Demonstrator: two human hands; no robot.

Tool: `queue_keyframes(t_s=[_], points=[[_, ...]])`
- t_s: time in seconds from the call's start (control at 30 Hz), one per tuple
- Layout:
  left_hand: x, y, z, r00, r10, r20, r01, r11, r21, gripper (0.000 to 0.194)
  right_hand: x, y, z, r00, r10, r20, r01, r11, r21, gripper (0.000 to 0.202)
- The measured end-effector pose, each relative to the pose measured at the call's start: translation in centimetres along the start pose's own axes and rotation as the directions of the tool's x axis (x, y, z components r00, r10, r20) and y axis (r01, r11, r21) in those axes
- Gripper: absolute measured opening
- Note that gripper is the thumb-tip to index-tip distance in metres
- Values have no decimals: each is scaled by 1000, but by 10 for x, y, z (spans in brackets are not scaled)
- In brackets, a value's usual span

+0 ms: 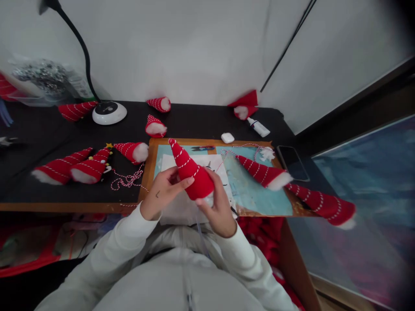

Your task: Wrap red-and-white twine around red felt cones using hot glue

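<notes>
A red felt cone (pixel 196 176) with white stuffing at its base is held between both hands, its tip pointing up and left. Red-and-white cord winds round its upper part. My left hand (pixel 164 188) grips the cone's left side, thumb on the front below the cord. My right hand (pixel 219 204) wraps the wide base, its thumb beside the stuffing. Under the hands lies white paper (pixel 168 163) on a wooden-edged board (pixel 149 166) with a light blue surface. The same kind of cord (pixel 128 179) lies loosely bunched left of the board.
Several corded red cones, such as one at the right (pixel 262 172), lie around the board. A lamp base (pixel 109 113) stands at the back left. A white bottle (pixel 259 128), a white case (pixel 227 138) and a phone (pixel 293 163) are on the right.
</notes>
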State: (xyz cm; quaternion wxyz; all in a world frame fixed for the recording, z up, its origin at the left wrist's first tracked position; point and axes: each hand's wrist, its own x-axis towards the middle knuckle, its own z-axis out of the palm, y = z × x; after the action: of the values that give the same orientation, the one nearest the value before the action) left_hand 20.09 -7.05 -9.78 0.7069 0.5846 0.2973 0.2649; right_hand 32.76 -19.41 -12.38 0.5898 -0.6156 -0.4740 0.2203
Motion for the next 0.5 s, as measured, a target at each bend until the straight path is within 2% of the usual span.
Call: queue_keyframes(t_s=[0.07,0.1,0.17,0.23,0.37,0.43,0.5], points=[[0,2,1,1000,-5,1,5,1000,23,46,1,-1,3,999,33,-8,-33,999,-33,76],[-1,4,1,1000,-10,13,10,999,39,45,1,0,4,997,73,-31,-74,997,-14,76],[-1,7,-1,999,-10,42,6,995,96,42,1,2,6,984,169,-52,-163,981,106,66],[-1,11,-4,998,-5,68,-7,985,171,39,0,5,7,964,264,-32,-243,924,296,57],[0,17,-8,994,15,110,-41,970,239,36,2,5,7,904,423,67,-360,667,652,51],[1,18,-8,993,28,117,-55,970,236,34,3,1,7,877,463,132,-392,528,753,50],[2,18,-7,992,35,121,-60,976,207,32,5,-4,8,862,481,157,-392,439,808,45]])
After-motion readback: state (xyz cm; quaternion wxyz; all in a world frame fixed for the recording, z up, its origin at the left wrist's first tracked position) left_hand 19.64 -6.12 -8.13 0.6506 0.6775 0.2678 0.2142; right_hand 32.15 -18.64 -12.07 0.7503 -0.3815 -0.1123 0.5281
